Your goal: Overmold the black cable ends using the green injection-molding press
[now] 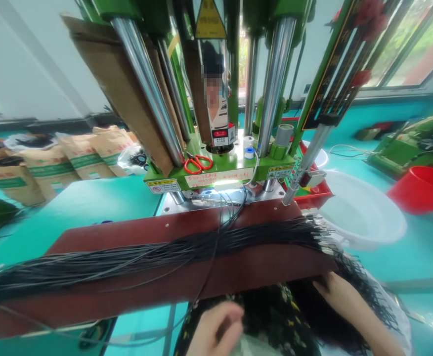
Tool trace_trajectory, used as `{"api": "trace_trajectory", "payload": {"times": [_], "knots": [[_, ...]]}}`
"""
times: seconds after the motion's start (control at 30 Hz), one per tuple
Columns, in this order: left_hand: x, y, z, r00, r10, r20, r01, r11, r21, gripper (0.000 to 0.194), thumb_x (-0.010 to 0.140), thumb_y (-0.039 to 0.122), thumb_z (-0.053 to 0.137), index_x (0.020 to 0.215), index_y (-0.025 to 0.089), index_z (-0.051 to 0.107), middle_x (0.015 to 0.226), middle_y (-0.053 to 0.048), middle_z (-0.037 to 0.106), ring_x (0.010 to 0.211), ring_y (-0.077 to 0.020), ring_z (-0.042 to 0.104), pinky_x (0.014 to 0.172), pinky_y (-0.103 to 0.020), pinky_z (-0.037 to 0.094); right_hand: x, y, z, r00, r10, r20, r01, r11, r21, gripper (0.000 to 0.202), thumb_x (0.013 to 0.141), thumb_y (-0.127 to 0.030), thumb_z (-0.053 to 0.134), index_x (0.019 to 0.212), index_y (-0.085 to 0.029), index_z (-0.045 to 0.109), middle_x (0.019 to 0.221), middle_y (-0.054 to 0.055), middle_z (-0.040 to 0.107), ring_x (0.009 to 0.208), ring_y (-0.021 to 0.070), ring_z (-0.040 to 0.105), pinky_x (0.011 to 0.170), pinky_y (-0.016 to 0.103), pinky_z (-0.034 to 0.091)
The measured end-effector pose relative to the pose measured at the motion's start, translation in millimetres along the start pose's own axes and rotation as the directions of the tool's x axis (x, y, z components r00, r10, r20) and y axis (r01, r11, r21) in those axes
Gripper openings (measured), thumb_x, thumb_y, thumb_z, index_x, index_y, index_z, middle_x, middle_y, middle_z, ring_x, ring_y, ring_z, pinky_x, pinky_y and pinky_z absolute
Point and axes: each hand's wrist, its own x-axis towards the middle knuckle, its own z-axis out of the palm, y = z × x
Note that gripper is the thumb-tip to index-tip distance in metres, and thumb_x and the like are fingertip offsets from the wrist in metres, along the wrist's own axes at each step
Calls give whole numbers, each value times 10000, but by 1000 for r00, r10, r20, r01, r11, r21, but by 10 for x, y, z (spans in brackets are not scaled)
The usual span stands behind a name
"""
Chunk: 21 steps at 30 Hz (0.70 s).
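My left hand (218, 329) is at the bottom centre, above my flower-patterned dark clothing (257, 309). Its fingers curl in toward the thumb, and I cannot make out anything inside them. To the right, my right hand (337, 296) reaches to the front edge of the brown board (276, 267), beside a dark mass. Its fingertips are hidden there. A long bundle of black cables (187, 247) lies across the board, with pale metallic ends at the right. Several loose cables (233, 212) run from the press opening down over the bundle.
A green press (220, 180) with steel columns stands behind the board. Red-handled scissors (197, 164) lie on its plate. Paper sacks (49, 165) stand at left. A white basin (361, 210), a red bucket (426, 190) and a red bin (315, 195) are at right.
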Motion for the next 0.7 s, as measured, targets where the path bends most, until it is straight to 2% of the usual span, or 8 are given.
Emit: {"api": "trace_trajectory", "payload": {"times": [0.07,0.13,0.2,0.27,0.33,0.47,0.6,0.7], "knots": [[421,250,-48,964,245,107,-256,961,106,192,832,281,444,952,219,580,916,-54,625,874,-160,565,842,-303,440,-36,-57,-70,1000,-4,26,5,999,-48,387,742,-293,396,1009,-80,579,933,191,654,841,321,628,752,413,473],[868,419,-60,929,361,87,-370,882,292,270,826,265,448,1075,197,529,1142,-96,543,1098,-217,455,955,-384,355,-104,-109,-130,999,-10,38,12,999,-46,446,734,-288,415,1100,-72,549,997,188,646,861,323,629,749,404,481],[1269,495,-33,927,360,108,-366,800,475,372,796,290,497,1148,169,485,1246,-126,461,1188,-277,356,976,-448,308,-195,-144,-161,999,-23,40,23,1000,-6,492,734,-284,415,1171,-81,514,1046,176,635,900,315,621,766,394,480],[1580,495,3,946,278,169,-323,742,587,401,788,312,514,1152,147,478,1189,-142,491,1129,-292,406,929,-457,336,-292,-151,-161,999,-33,36,31,998,60,512,732,-276,419,1213,-117,495,1060,145,637,923,299,616,786,386,476],[1796,456,17,944,190,269,-321,720,616,355,789,335,516,1084,137,515,1064,-134,545,1017,-271,482,867,-417,376,-383,-135,-141,999,-30,29,26,992,124,539,722,-259,433,1247,-146,472,1069,118,638,934,283,614,802,379,472],[2039,398,-39,883,152,443,-362,821,441,233,743,329,566,911,171,537,872,-38,561,825,-190,522,739,-302,397,-507,-88,-85,998,-6,67,-4,989,150,566,714,-222,446,1274,-139,454,1106,118,620,963,274,600,833,382,459],[2095,499,-155,894,167,416,-290,923,253,99,741,263,531,748,184,471,678,45,467,662,-119,444,609,-234,343,-518,-114,-55,991,-12,131,-3,993,121,557,723,-193,423,1274,-123,458,1142,126,596,989,277,584,858,392,445],[2002,639,-267,890,210,405,-296,941,163,99,776,272,480,744,186,443,690,47,452,666,-110,421,625,-230,336,-492,-210,-124,991,-58,123,41,990,136,549,716,-171,420,1257,-94,475,1141,147,590,1000,296,569,872,423,426]]}}
